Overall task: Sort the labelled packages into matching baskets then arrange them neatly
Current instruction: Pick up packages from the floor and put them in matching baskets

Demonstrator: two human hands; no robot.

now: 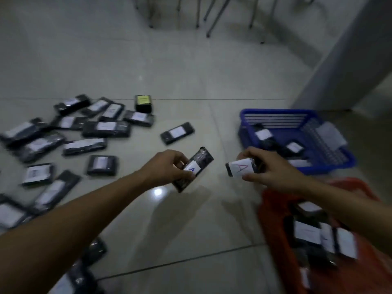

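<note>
Two hands apart near blue basket (275, 115): left hand (167, 166) grips blue-A package (194, 168); right hand (269, 166) pinches red-A package (240, 167).

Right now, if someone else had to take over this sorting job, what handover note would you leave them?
Left hand grips a black package labelled A. Right hand grips another A package, near the blue basket.
Done: a few packages lie in the blue basket and several in the orange basket.
Left: place both held packages, sort the many loose packages on the floor to the left, then tidy both baskets.
</note>
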